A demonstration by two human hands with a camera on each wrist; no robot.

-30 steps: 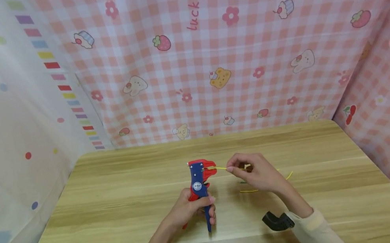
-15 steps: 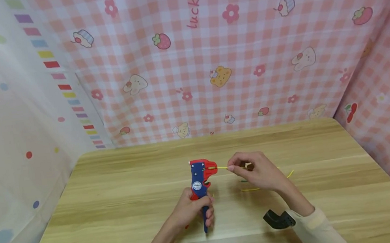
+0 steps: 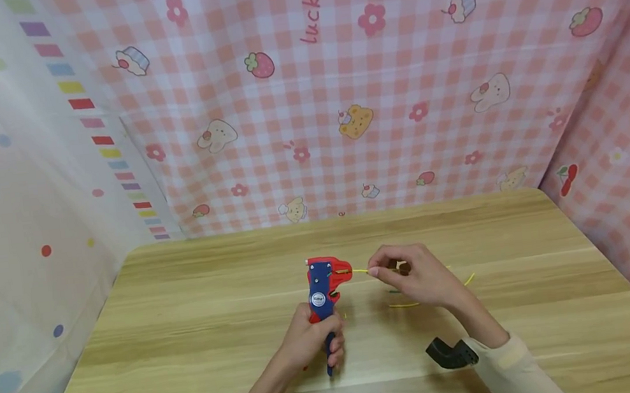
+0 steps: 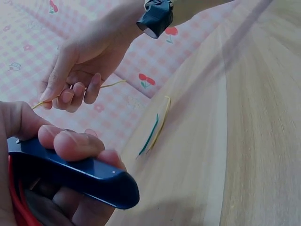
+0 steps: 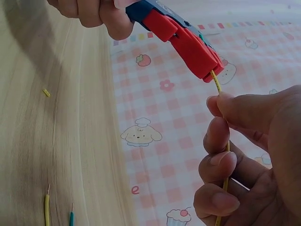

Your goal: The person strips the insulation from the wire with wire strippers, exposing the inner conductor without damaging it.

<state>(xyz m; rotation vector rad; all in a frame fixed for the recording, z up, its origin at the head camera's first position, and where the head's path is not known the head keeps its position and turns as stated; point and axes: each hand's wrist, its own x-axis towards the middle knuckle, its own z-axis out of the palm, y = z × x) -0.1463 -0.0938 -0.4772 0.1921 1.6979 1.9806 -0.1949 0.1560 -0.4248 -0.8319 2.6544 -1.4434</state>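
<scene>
My left hand [image 3: 309, 338] grips the handles of a blue and red wire stripper [image 3: 318, 286], held upright with its red nose to the right. Between thumb and index finger, my right hand [image 3: 416, 279] pinches a thin yellow wire [image 3: 360, 271]. One end of that wire sits in the stripper's nose, as the right wrist view shows at the red tip [image 5: 204, 63]. The rest runs back across the right fingers. Inside the nose the wire's end is mostly hidden. In the left wrist view the fingers curl round the blue handle [image 4: 108, 176].
On the wooden table [image 3: 191, 331], a green wire [image 4: 149, 136] and another yellow wire [image 4: 162, 123] lie beneath the right hand, their ends bare in the right wrist view. A small yellow scrap [image 5: 46, 92] lies near the left hand. Checked cloth [image 3: 260, 112] hangs behind the table.
The left fingers have squeezed the stripper's handles closer together, the blue handle swinging left. The small yellow scrap beside the left hand has come into sight. The right hand keeps its pinch on the wire.
</scene>
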